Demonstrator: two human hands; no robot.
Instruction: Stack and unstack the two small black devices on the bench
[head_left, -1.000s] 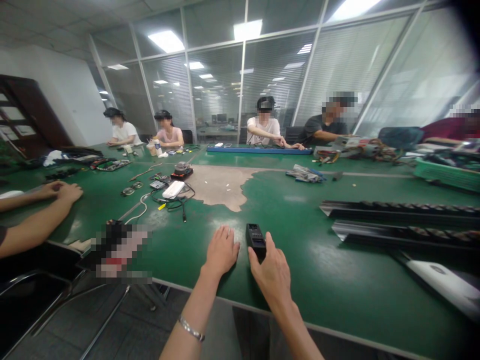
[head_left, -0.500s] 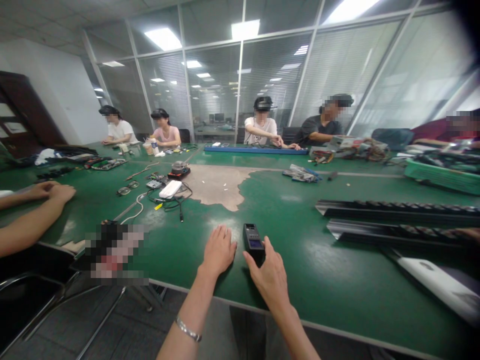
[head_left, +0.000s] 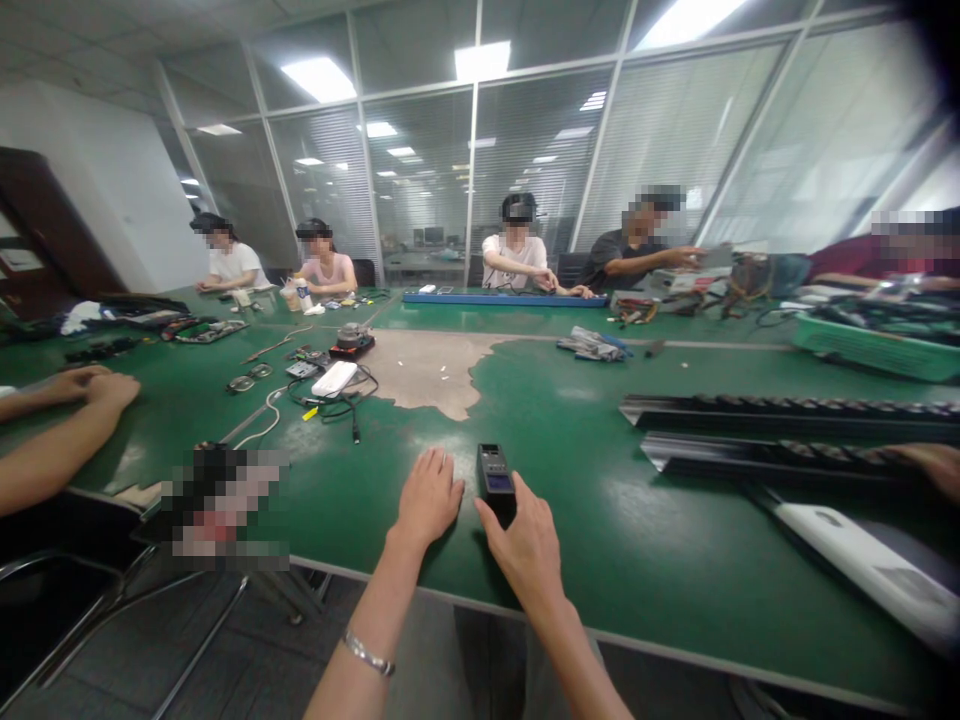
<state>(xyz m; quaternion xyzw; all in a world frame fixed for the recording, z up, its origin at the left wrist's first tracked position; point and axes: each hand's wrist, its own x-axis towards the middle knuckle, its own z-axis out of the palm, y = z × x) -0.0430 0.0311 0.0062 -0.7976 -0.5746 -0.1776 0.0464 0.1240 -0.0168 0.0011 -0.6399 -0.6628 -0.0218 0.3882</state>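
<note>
A small black device (head_left: 494, 477) with buttons and a little screen lies on the green table (head_left: 600, 520) near the front edge. My right hand (head_left: 525, 545) grips its near end, thumb on one side and fingers on the other. Just to its left my left hand (head_left: 429, 497) rests flat on the table with fingers stretched out, holding nothing. A silver bracelet (head_left: 365, 653) sits on my left wrist.
Long black metal rails (head_left: 787, 430) and a white flat unit (head_left: 862, 570) lie at the right. A white power bank with cables (head_left: 334, 382) sits left of a worn bare patch (head_left: 431, 365). Several people sit around the table; another person's arms (head_left: 52, 420) rest at the left.
The view has drifted slightly, so my hands and the device appear a little further left. My grip on the device and my flat left hand are unchanged.
</note>
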